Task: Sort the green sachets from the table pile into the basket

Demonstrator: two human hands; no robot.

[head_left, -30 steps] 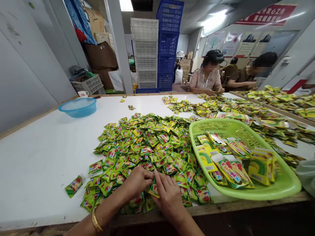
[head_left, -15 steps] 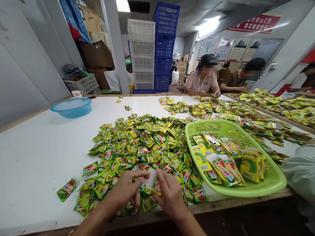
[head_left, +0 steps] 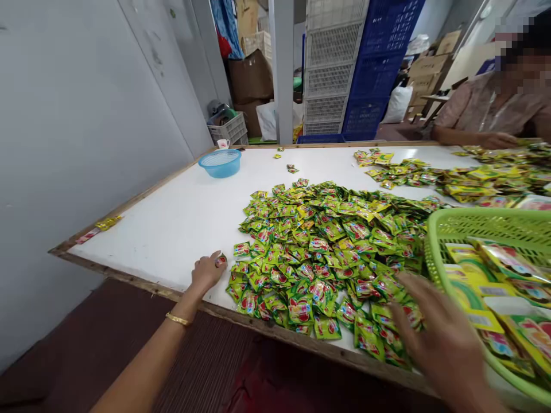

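My left hand (head_left: pixel 207 271), with a gold bracelet on the wrist, is closed on a small green packet (head_left: pixel 221 260) at the left edge of the heap. The heap of green packets with red print (head_left: pixel 318 246) covers the middle of the white table (head_left: pixel 172 218). Over the heap's right side, blurred, my right hand (head_left: pixel 439 327) has its fingers apart and nothing visible in them. Just beside it stands a green basket (head_left: pixel 437 252) holding yellow and green flat packs (head_left: pixel 469 275).
A blue basket (head_left: pixel 220 165) and a white cup (head_left: pixel 222 143) are at the back left. More packets (head_left: pixel 482 178) lie at the back right, where a person (head_left: pixel 477 115) sits. Yellow strips (head_left: pixel 107 223) lie by the left wooden edge.
The view has turned left. My hands have moved apart; the left is now at the loose packet left of the heap. The white-topped pack has left my hands.
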